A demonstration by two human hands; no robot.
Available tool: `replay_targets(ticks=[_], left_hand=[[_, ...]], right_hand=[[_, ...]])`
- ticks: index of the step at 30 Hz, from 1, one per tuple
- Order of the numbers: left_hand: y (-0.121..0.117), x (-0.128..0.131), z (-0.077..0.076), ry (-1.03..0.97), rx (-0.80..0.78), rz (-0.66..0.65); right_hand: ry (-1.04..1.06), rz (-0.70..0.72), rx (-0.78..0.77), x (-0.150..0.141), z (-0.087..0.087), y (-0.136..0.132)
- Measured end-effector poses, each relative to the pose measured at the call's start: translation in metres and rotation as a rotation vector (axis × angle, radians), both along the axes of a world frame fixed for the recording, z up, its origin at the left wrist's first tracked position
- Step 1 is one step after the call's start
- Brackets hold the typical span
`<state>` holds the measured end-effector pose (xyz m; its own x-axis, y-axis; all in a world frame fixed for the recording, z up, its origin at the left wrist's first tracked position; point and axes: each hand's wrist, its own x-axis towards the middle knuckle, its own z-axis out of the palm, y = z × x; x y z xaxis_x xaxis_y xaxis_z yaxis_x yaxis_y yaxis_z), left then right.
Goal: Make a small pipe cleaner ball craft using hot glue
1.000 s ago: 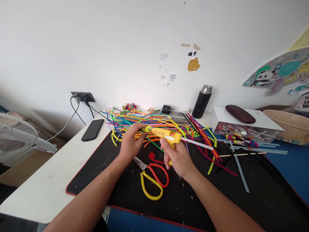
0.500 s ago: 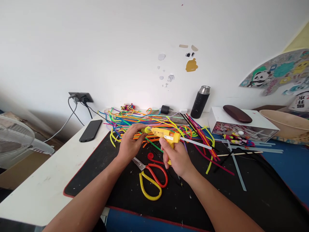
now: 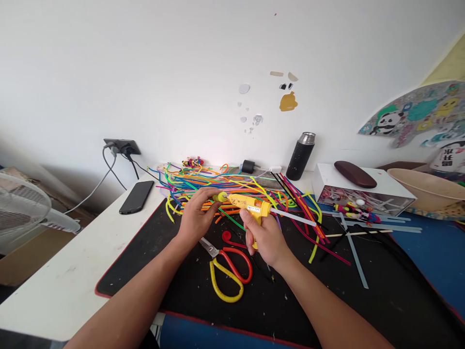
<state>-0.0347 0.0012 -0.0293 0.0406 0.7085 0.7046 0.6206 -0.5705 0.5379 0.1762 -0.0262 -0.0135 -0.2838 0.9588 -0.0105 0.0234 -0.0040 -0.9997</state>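
My right hand is wrapped round the handle of a yellow glue gun, with a pale glue stick jutting from its back end. The gun's nozzle points left and meets a small yellow-green coil pinched in the fingers of my left hand. Whether the nozzle touches the coil I cannot tell. Below my hands lie scissors with one red and one yellow handle, the blade tips partly behind my left wrist. Beside them rests a red pipe cleaner curled at one end.
A heap of coloured pipe cleaners spreads behind my hands. At left are a phone and a fan. A black flask stands by the wall, near a white box and a basket. A black mat covers the desk.
My hands, the glue gun and the coil keep nearly the same positions. The view has shifted very slightly; nothing was picked up or let go.
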Motion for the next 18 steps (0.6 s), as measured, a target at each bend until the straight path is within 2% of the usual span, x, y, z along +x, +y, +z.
replay_targets(ticks=[18], left_hand=[[-0.001, 0.0008, 0.0006, -0.001, 0.009, 0.003]], right_hand=[[-0.001, -0.004, 0.027, 0.0027, -0.0036, 0.0025]])
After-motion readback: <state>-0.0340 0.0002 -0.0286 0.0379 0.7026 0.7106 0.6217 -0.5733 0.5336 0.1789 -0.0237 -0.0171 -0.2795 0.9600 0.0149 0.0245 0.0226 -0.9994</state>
